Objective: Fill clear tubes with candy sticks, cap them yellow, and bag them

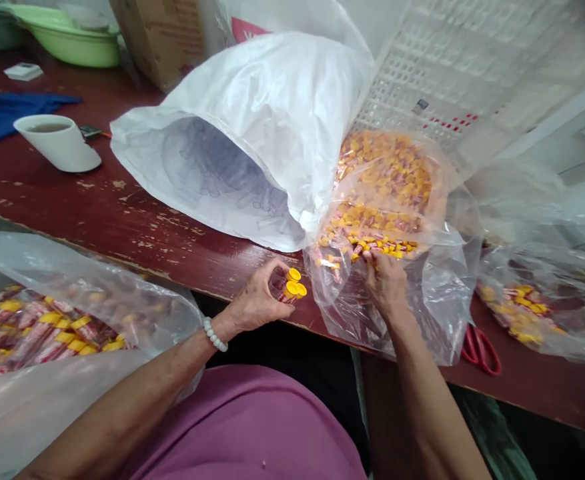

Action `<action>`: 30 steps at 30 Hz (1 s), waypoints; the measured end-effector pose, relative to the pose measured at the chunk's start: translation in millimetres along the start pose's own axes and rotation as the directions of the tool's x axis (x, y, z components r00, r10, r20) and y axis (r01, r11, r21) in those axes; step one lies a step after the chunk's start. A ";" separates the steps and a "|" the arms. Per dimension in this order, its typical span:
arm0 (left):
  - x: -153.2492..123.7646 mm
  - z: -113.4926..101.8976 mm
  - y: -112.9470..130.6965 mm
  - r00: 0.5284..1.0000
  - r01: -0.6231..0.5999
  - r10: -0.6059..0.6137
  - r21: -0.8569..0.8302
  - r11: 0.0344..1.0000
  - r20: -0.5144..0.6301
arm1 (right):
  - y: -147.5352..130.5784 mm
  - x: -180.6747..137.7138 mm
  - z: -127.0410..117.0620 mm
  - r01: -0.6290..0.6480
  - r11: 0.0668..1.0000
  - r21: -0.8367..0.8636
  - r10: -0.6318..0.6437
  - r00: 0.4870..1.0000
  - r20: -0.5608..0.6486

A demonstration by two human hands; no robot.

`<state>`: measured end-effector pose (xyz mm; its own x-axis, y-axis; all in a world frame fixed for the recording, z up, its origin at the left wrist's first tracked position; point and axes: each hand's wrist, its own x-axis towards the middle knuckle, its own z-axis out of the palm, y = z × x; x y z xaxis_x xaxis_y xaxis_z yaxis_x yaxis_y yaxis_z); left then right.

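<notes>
My left hand [258,299], with a pale bead bracelet at its wrist, is closed around three clear tubes with yellow caps [292,289], caps turned up and to the right. My right hand [386,283] is at the mouth of a clear plastic bag [437,293], its fingertips touching the small yellow-topped pieces [385,247] heaped inside. Whether a piece is between those fingers I cannot make out. Just behind my hands, a white sack [272,100] lies open towards me, with clear empty tubes [257,190] inside.
A bag of yellow-capped tubes [37,327] is at my left. On the red table [137,220] stand a white cup [59,143] and a green basin [72,37]. Red scissors [482,350] and a smaller bag [547,307] lie right. A white crate [452,67] stands behind.
</notes>
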<state>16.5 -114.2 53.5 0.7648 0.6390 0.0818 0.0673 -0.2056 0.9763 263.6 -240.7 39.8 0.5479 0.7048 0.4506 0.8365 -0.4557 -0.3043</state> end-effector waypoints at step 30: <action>0.8 7.3 1.6 0.990 -0.033 -0.004 0.263 0.964 0.138 | -66.0 -17.3 -17.0 0.030 0.879 0.476 -0.018 0.999 -0.029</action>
<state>21.9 -119.4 53.7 0.8454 0.5318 0.0498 0.2084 -0.4142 0.8860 199.1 -232.1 66.4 0.5324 0.6969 0.4804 0.7476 -0.1209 -0.6530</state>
